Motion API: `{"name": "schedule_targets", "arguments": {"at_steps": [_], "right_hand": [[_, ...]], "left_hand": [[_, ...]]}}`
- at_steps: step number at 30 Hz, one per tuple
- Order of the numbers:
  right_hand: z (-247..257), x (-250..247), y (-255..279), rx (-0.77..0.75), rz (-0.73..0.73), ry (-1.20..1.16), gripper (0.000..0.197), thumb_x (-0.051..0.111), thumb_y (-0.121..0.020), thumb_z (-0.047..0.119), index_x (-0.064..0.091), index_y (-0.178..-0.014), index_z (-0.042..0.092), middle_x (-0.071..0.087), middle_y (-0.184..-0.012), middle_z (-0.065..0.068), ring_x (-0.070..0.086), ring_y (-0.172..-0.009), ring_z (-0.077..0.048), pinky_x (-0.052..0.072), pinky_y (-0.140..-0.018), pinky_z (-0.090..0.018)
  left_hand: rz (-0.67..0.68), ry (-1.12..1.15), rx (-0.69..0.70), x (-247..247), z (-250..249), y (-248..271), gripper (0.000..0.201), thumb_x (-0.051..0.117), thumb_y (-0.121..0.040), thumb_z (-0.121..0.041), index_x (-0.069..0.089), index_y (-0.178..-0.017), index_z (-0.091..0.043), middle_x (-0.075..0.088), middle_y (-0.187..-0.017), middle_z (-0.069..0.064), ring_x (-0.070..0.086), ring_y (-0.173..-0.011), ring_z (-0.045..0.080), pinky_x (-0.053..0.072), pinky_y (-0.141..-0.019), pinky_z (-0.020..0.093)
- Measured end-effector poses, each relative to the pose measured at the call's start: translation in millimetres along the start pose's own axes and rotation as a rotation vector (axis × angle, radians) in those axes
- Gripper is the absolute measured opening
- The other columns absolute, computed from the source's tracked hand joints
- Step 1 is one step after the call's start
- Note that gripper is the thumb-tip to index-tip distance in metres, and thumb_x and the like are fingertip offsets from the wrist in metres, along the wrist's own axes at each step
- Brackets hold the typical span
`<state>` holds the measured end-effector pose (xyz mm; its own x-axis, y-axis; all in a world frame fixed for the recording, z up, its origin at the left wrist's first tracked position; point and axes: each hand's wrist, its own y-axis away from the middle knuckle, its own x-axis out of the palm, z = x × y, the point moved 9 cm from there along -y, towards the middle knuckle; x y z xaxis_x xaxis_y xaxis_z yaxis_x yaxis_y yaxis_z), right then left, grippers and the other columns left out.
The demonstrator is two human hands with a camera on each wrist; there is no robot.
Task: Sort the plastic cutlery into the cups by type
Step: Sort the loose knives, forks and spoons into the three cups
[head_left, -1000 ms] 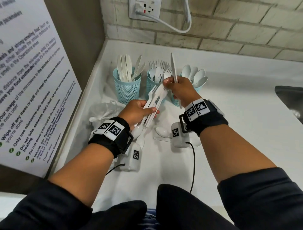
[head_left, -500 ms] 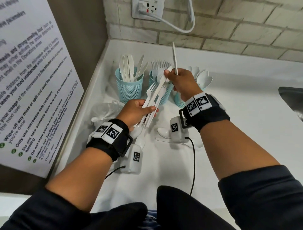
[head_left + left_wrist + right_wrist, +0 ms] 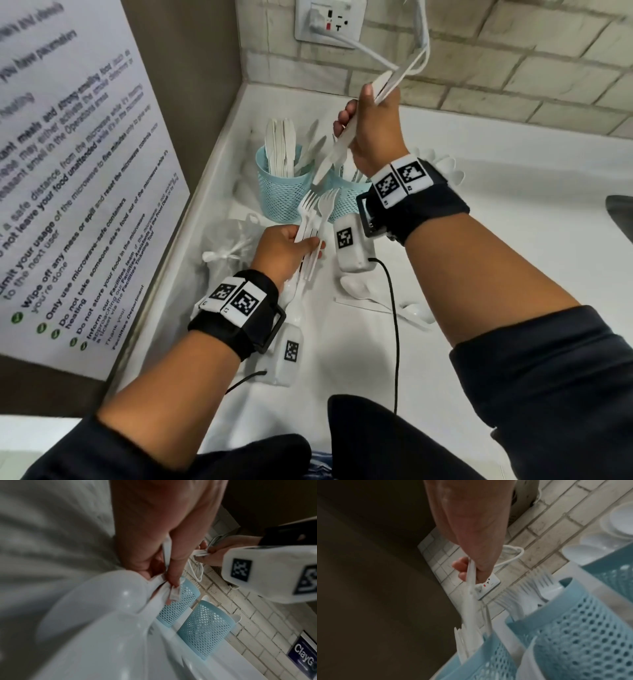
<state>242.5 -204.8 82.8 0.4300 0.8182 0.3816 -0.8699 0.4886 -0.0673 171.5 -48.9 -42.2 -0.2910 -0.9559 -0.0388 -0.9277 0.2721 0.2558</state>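
Note:
Three pale blue mesh cups stand in the counter's corner. The left cup (image 3: 284,195) holds knives and the middle cup (image 3: 347,198) holds forks. My right wrist hides most of the right cup, where spoon bowls (image 3: 445,168) show. My right hand (image 3: 356,113) is raised above the cups and grips white knives (image 3: 337,147), tips slanting down toward the left cup. In the right wrist view the knives (image 3: 471,582) hang over the left cup (image 3: 479,660). My left hand (image 3: 301,240) holds a bunch of forks (image 3: 317,209) and spoons, lower, in front of the cups.
Loose white spoons (image 3: 359,287) lie on the white counter (image 3: 513,240) under my right forearm. A crumpled clear bag (image 3: 229,240) sits at the left wall under a poster (image 3: 68,171). A socket (image 3: 329,20) with a white cable hangs on the brick wall. A sink edge (image 3: 621,212) is at the right.
My right hand has pulled a knife out of the left hand's bunch, risen and swung left over the knife cup. My left hand has stayed low with the rest of the cutlery.

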Motion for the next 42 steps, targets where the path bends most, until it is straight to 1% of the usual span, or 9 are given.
{"name": "schedule_targets", "arguments": {"at_steps": [2, 5, 8, 14, 19, 27, 32, 38, 42], "right_hand": [[-10.4, 9.5, -3.9, 0.035, 0.013, 0.010, 0.021, 0.029, -0.101, 0.007, 0.035, -0.086, 0.019, 0.036, -0.063, -0.004, 0.037, -0.052, -0.013, 0.036, -0.048, -0.022], [-23.0, 25.1, -7.3, 0.072, 0.082, 0.014, 0.024, 0.030, -0.100, 0.003, 0.042, -0.085, 0.017, 0.041, -0.066, -0.002, 0.042, -0.056, -0.011, 0.036, -0.051, -0.019], [-29.2, 39.7, -7.1, 0.073, 0.161, 0.009, 0.023, 0.034, -0.100, 0.004, 0.046, -0.084, 0.016, 0.051, -0.061, 0.002, 0.052, -0.060, -0.010, 0.038, -0.055, -0.018], [-27.4, 56.6, -3.8, 0.115, 0.257, -0.015, 0.019, 0.036, -0.101, 0.010, 0.047, -0.087, 0.018, 0.056, -0.054, 0.005, 0.057, -0.060, -0.011, 0.042, -0.057, -0.022], [-17.7, 63.0, -5.0, 0.058, 0.262, -0.005, 0.018, 0.035, -0.101, 0.011, 0.047, -0.090, 0.019, 0.054, -0.060, 0.002, 0.057, -0.061, -0.012, 0.040, -0.056, -0.023], [-27.5, 62.4, -13.2, 0.014, 0.248, -0.058, 0.017, 0.039, -0.099, 0.005, 0.047, -0.088, 0.015, 0.062, -0.057, 0.004, 0.062, -0.068, -0.015, 0.042, -0.058, -0.021], [-49.0, 64.9, -12.7, 0.033, 0.274, -0.054, 0.019, 0.039, -0.097, -0.001, 0.049, -0.086, 0.012, 0.065, -0.056, 0.002, 0.065, -0.062, -0.011, 0.048, -0.061, -0.019], [-66.7, 62.4, -11.6, 0.079, 0.252, -0.024, 0.022, 0.039, -0.096, -0.005, 0.049, -0.084, 0.010, 0.060, -0.065, -0.007, 0.061, -0.067, -0.015, 0.050, -0.073, -0.025], [-81.8, 63.6, -6.6, 0.111, 0.271, 0.050, 0.022, 0.040, -0.095, -0.006, 0.050, -0.083, 0.009, 0.058, -0.063, -0.006, 0.057, -0.064, -0.017, 0.049, -0.072, -0.030]], "left_hand": [[-0.044, -0.023, 0.008, -3.5, -1.9, 3.1, 0.014, 0.058, -0.088, -0.002, 0.065, -0.077, -0.007, 0.059, -0.040, -0.010, 0.046, -0.030, -0.003, 0.033, -0.037, 0.009], [-0.119, -0.077, 0.033, -10.2, -1.1, 4.0, 0.017, 0.063, -0.086, -0.007, 0.066, -0.069, -0.009, 0.059, -0.043, -0.011, 0.049, -0.038, -0.002, 0.039, -0.053, 0.018], [-0.190, -0.103, 0.041, -17.7, -1.9, 8.3, 0.017, 0.064, -0.086, -0.010, 0.065, -0.069, -0.006, 0.057, -0.054, -0.001, 0.048, -0.049, 0.012, 0.040, -0.054, 0.021], [-0.274, 0.017, 0.050, -38.0, -7.6, 16.9, 0.029, 0.059, -0.087, -0.001, 0.062, -0.068, -0.022, 0.067, -0.072, 0.004, 0.066, -0.077, 0.030, 0.055, -0.077, 0.039], [-0.257, 0.034, 0.060, -45.2, -9.1, 26.6, 0.026, 0.057, -0.088, 0.000, 0.062, -0.071, -0.019, 0.066, -0.071, 0.005, 0.063, -0.063, 0.021, 0.055, -0.058, 0.024], [-0.292, 0.038, 0.105, -53.3, -15.3, 36.1, 0.022, 0.060, -0.087, -0.002, 0.066, -0.075, -0.020, 0.068, -0.070, 0.000, 0.063, -0.061, 0.013, 0.053, -0.058, 0.019], [-0.333, 0.094, 0.159, -54.0, -26.2, 30.8, 0.013, 0.059, -0.087, -0.002, 0.069, -0.086, -0.011, 0.069, -0.076, 0.001, 0.067, -0.070, 0.019, 0.055, -0.069, 0.027], [-0.404, 0.126, 0.232, -56.1, -35.2, 23.5, 0.016, 0.059, -0.088, -0.004, 0.068, -0.101, -0.003, 0.070, -0.082, 0.002, 0.065, -0.061, -0.002, 0.054, -0.065, 0.015], [-0.404, 0.148, 0.248, -52.6, -39.1, 19.0, 0.013, 0.060, -0.088, -0.005, 0.069, -0.097, -0.007, 0.068, -0.076, -0.004, 0.066, -0.068, 0.005, 0.055, -0.072, 0.020]]}}
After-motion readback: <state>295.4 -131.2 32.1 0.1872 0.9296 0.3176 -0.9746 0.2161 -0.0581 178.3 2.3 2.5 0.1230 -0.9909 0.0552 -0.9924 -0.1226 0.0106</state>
